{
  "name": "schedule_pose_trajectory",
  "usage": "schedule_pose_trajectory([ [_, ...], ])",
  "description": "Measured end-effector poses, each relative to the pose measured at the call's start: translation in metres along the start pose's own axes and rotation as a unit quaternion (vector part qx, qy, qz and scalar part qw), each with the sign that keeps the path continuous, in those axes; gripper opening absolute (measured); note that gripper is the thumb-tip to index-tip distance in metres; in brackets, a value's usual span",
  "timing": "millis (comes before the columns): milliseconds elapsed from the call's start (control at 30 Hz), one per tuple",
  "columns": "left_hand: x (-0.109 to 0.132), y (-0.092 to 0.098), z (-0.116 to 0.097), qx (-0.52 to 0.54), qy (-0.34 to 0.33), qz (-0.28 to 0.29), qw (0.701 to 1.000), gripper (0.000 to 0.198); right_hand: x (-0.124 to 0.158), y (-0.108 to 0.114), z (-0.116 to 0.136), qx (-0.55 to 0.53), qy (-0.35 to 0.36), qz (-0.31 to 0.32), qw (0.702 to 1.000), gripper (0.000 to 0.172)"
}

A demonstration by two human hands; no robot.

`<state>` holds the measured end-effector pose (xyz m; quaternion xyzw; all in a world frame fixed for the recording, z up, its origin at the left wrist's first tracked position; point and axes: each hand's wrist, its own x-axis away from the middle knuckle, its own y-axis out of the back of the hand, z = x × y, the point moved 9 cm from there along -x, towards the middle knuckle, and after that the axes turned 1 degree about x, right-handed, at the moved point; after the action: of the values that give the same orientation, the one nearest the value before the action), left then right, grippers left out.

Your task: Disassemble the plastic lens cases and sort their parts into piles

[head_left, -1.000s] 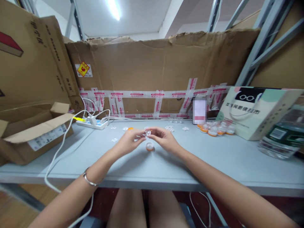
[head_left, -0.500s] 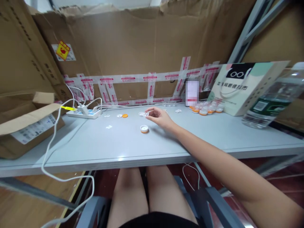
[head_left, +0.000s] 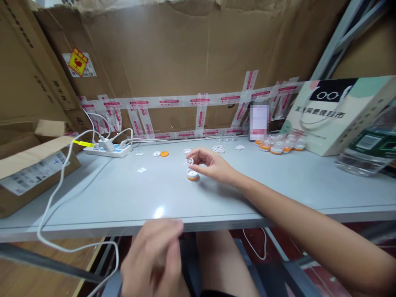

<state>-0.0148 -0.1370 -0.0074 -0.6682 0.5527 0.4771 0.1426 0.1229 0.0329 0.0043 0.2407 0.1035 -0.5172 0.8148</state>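
R hand [head_left: 213, 166] lies out on the surface [head_left: 278, 189], thumb + forefinger pinching a small white disc [head_left: 189, 161] by its edge, other fingers loosely curled. The disc is held just off the surface. A cap [head_left: 192, 175] (white top, orange base) stands at approx 6 o'clock of it, v. near; can't tell if they touch.

L hand [head_left: 154, 255] is low at 6 o'clock of the view, below the surface's front edge and blurred. Fingers are curled in; can't tell if it holds anything.

Handling, by my read:
- Disc: prob. v. light, thin stiff plastic, smooth, so it slips easily. Best taken at the rim w/ fingertips.
- Cap: light, rigid, likely to skid on the smooth top if nudged. Take it by the side wall.

Counts:
- 1 disc in hand, 1 cap under it.
- 1 more white piece [head_left: 187, 151] at 12 o'clock of the disc.
- 1 orange ring [head_left: 164, 154], w/ 1 white ring [head_left: 156, 154] just beside it at 9 o'clock.
- 2 cog-like pieces [head_left: 219, 149] at 1 o'clock of R hand.
- 2 spots of tiny white bits [head_left: 142, 169] toward 9 o'clock.
- Cluster of orange-based caps [head_left: 276, 148] at 3 o'clock, by the bag [head_left: 334, 119]: at least 5, overlapping, exact no. unclear.
- 1 power strip [head_left: 108, 151], 1 box [head_left: 31, 173], 1 bottle [head_left: 368, 150].
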Motion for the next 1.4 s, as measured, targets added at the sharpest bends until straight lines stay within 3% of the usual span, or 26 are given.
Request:
schedule_pose_trajectory([
  [133, -0.058, -0.024, 0.025, -0.109, 0.039, 0.018, 0.993, 0.022, 0.007, -0.014, 0.011, -0.025, 0.018, 0.057, 0.998, 0.018],
  [267, -0.084, -0.041, 0.029, -0.104, 0.003, 0.056, 0.993, 0.028, 0.011, -0.019, 0.019, -0.041, 0.048, 0.087, 0.994, 0.020],
  [567, -0.077, -0.031, 0.009, -0.118, -0.076, -0.029, 0.990, 0.022, 0.020, -0.019, 0.027, -0.098, 0.045, 0.106, 0.988, 0.023],
  [800, -0.073, -0.040, 0.020, -0.110, -0.086, 0.010, 0.990, 0.027, 0.020, -0.021, 0.021, -0.124, 0.014, 0.097, 0.987, 0.021],
  [1033, -0.072, -0.040, 0.033, -0.100, -0.063, -0.009, 0.993, 0.025, 0.014, -0.022, 0.004, -0.148, -0.057, 0.088, 0.983, 0.013],
  [1167, -0.070, -0.038, 0.032, -0.112, -0.074, -0.024, 0.991, 0.025, 0.009, -0.020, -0.002, -0.135, -0.064, 0.080, 0.986, 0.014],
  [1300, -0.069, -0.040, 0.034, -0.129, -0.070, -0.002, 0.989, 0.020, 0.006, -0.019, -0.002, -0.075, -0.030, 0.067, 0.994, 0.014],
  [1400, -0.068, -0.041, 0.036, -0.141, -0.068, 0.007, 0.988, 0.016, 0.009, -0.012, 0.014, 0.080, 0.083, 0.029, 0.993, 0.013],
])
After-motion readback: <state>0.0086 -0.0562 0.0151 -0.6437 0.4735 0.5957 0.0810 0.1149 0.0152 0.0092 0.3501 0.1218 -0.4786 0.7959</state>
